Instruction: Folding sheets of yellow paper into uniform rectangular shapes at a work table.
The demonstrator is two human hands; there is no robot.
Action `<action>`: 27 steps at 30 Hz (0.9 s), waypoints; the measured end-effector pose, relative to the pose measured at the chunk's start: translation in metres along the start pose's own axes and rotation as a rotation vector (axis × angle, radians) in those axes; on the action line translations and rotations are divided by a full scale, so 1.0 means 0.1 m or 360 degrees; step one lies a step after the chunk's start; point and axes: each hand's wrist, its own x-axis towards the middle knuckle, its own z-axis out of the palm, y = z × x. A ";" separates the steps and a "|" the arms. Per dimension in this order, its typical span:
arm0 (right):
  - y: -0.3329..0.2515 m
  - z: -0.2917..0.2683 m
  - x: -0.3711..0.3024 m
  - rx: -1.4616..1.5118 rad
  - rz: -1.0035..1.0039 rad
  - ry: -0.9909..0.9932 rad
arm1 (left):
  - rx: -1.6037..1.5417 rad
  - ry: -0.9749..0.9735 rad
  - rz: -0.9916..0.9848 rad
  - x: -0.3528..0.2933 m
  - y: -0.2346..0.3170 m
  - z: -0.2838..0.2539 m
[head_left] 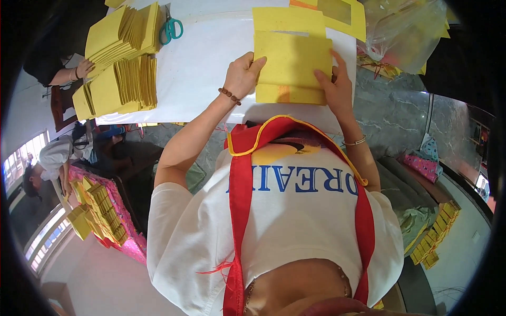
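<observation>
A yellow folded paper sheet, with a small orange patch on its lower edge, lies at the near right of the white table. My left hand grips its left edge, thumb on top and fingers curled. On the opposite edge my right hand pinches it, the thumb on the face and the index finger reaching up the side. Directly beyond it, partly covered, is another yellow sheet. Farther right lies a yellow piece with a rectangular window.
Stacks of folded yellow paper fill the table's left side, with teal-handled scissors beside them. Another person's hand touches the stacks. A clear plastic bag hangs past the right edge. At far left, a person handles yellow bundles.
</observation>
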 end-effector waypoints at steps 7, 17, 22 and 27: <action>0.23 0.06 0.06 -0.0137 -0.0047 0.0071 | -0.0505 -0.0096 -0.0345 0.04 0.10 0.00; 0.25 0.08 0.11 -0.0137 -0.0071 0.0127 | 0.0660 0.0379 0.0470 -0.08 0.38 -0.13; 0.23 0.08 0.11 -0.0167 -0.0053 0.0094 | 0.0793 0.0036 0.1234 -0.05 0.57 0.07; 0.29 0.10 0.12 -0.0143 -0.0135 0.0133 | 0.1196 -0.0124 0.1236 0.07 0.43 0.33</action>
